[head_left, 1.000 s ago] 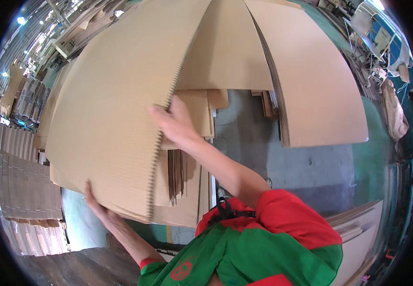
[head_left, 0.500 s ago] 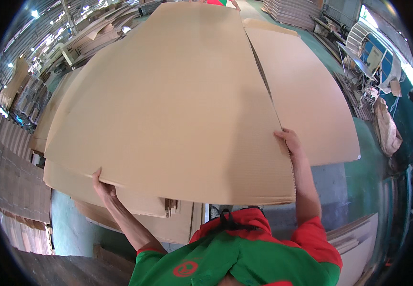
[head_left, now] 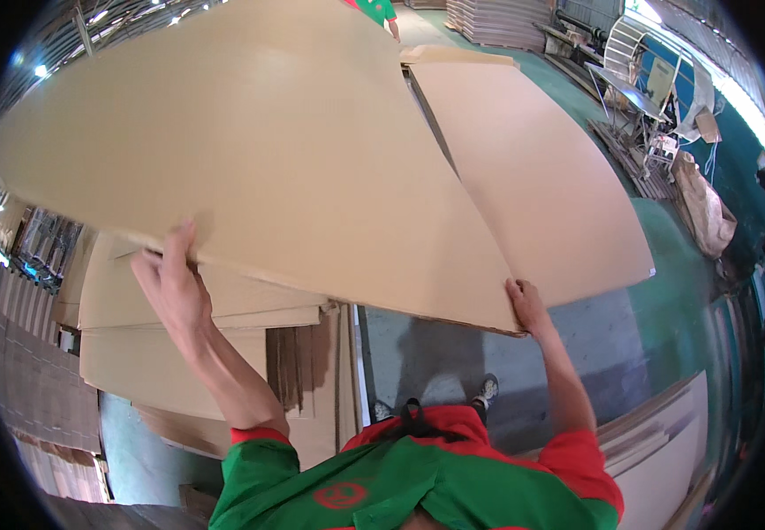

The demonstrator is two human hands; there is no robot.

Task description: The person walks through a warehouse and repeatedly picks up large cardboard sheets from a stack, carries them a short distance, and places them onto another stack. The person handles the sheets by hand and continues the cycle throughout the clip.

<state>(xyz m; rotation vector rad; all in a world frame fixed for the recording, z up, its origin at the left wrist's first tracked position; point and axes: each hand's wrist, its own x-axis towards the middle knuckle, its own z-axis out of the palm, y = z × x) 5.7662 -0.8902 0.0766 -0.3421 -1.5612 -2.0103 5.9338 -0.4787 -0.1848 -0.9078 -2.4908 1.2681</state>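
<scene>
A large tan cardboard sheet [head_left: 285,150] spans most of the view, tilted, its left side raised higher than its right. My left hand [head_left: 177,283] grips the near edge left of the middle, thumb on top and the other fingers partly hidden beneath. At the near right corner my right hand [head_left: 526,305] holds the same sheet, thumb on its upper face. Right of it lies another flat cardboard sheet [head_left: 533,168], with a dark gap between the two. Under the raised left part, a stack of cardboard [head_left: 170,353] shows.
Another person in a green and red shirt [head_left: 375,11] stands beyond the far edge. Stacked cardboard [head_left: 38,344] lines the left side. Leaning boards [head_left: 656,442] stand at the lower right. A wrapped bundle [head_left: 702,205] and a metal frame [head_left: 643,88] lie farther right.
The held sheet has lifted on its left side and swung, its near right corner shifting slightly left. My left hand has risen, uncovering more of the stack and floor below.
</scene>
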